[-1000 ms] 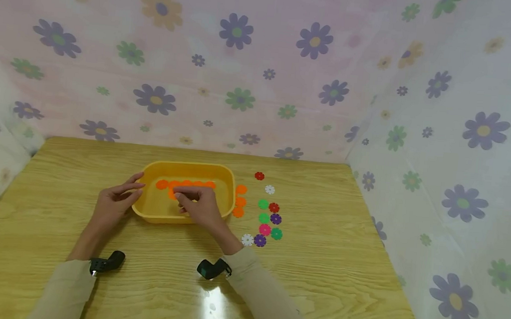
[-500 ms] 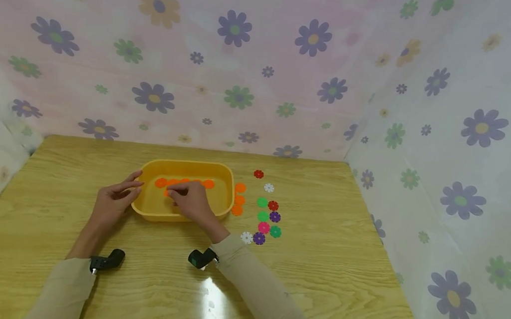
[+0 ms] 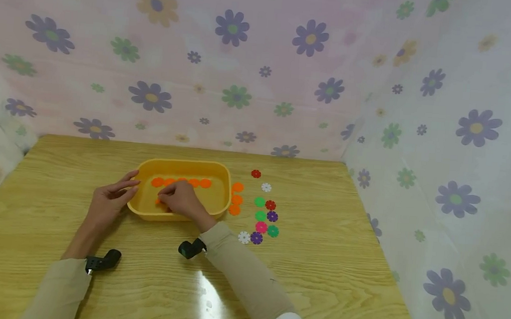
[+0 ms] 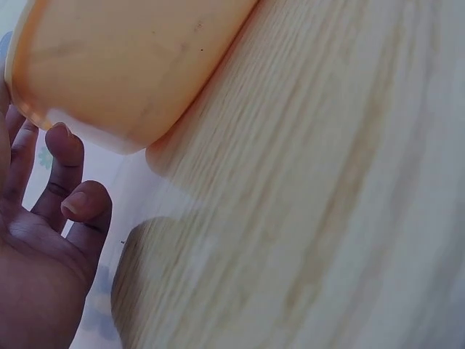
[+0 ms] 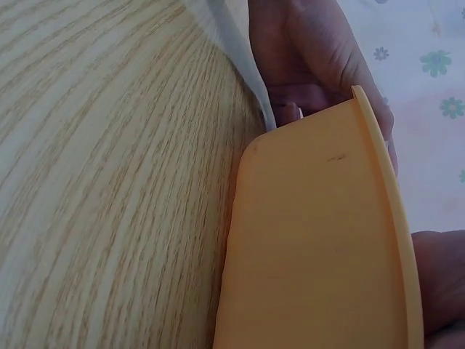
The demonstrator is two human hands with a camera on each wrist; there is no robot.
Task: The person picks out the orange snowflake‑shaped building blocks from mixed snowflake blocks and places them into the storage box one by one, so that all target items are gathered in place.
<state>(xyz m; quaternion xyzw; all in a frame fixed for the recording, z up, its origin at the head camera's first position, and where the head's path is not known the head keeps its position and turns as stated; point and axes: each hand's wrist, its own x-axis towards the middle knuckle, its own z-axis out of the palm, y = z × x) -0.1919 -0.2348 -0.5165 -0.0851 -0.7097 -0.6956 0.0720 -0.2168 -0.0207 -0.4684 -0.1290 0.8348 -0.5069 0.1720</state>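
Note:
A yellow plastic basin (image 3: 225, 197) stands on the wooden table. Inside, several orange snowflake discs (image 3: 205, 183) lie in a row along its far side. My right hand (image 3: 182, 199) reaches into the basin, thumb and fingertips together, pinching an orange snowflake disc (image 3: 158, 201) low over the floor; most of this disc is hidden by the fingers. My left hand (image 3: 110, 200) is at the basin's left end, relaxed fingertips touching the rim. In the left wrist view, two loosely bent fingers (image 4: 87, 200) hang beside the outer wall.
Three orange discs (image 3: 236, 199) sit in a column against the basin's right side. Further right lie several snowflake discs (image 3: 261, 227) in green, red, purple, pink and white. A flowered cloth (image 3: 238, 98) rises behind the table (image 3: 319, 264) and along both sides.
My right hand has moved left and slightly toward me inside the basin, carrying the orange disc away from the row. My left hand stays at the rim.

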